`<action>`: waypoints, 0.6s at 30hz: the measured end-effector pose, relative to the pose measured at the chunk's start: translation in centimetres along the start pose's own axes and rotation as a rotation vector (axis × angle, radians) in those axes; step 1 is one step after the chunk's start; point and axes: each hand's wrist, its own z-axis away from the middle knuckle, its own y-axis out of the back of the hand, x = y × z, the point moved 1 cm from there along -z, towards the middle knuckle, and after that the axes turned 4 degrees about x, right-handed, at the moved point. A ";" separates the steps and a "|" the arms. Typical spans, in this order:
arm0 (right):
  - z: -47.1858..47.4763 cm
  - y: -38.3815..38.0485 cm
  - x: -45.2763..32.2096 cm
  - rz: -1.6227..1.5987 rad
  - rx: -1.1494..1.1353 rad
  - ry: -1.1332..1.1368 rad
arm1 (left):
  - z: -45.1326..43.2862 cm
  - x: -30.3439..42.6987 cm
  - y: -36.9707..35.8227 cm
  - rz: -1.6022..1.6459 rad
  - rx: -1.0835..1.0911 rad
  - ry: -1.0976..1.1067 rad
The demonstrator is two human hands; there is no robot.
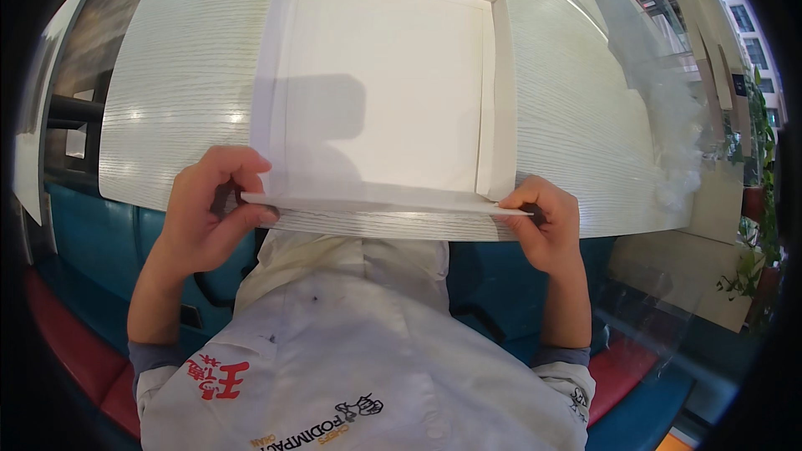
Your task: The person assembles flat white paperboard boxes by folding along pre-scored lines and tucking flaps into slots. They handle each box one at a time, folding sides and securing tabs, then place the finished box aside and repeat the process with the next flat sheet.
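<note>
A shallow white cardboard box or lid [388,75] lies on the pale wood-grain table before me, its inside facing up. Its far, left and right walls stand up, while the near flap slants out towards me. My left hand [219,200] holds the left end of that flap between thumb and fingers. At the flap's right end, my right hand [542,219] pinches the corner between thumb and forefinger. Small writing is on the far wall. A shadow falls across the left part of the box floor.
Crumpled clear plastic [677,150] lies along the right edge of the wood-grain table [182,75]. Flat cardboard pieces [680,275] and potted plants are beyond it at right. A teal and red bench [81,338] runs behind and beside me.
</note>
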 end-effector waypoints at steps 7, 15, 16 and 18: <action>-0.9 -1.1 -0.8 0.177 0.040 -0.030 | -0.7 0.8 -1.0 -0.089 0.047 0.024; -0.6 -1.9 -1.4 -0.011 0.205 -0.194 | -2.0 1.5 -1.4 0.021 0.122 0.006; -0.6 -1.8 -1.4 0.108 0.208 -0.063 | -1.9 1.6 -1.1 -0.073 0.069 -0.083; -0.6 -1.8 -1.4 0.348 0.196 0.155 | -1.8 1.4 -0.7 -0.318 0.034 -0.209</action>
